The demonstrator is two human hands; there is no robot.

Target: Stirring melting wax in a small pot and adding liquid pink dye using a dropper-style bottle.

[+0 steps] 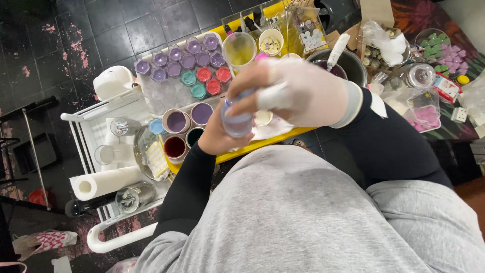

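My left hand [214, 135] is bare and wraps around a small clear bottle [237, 123] of pale purple liquid, held over my lap. My right hand [298, 91], in a white glove, covers the bottle's top with its fingers curled on the cap. Just beyond the hands lies a yellow tray [262, 142] with paper cups of purple [177, 122], dark red [175, 147] and dark green [194, 135] liquid.
A mould [174, 91] holds small purple, red and teal hexagonal pieces. A clear measuring cup [239, 48] of yellowish liquid, a metal pot [348, 63] with a spatula, a white cart [96, 126] with a paper towel roll [103, 182] and jars surround the tray.
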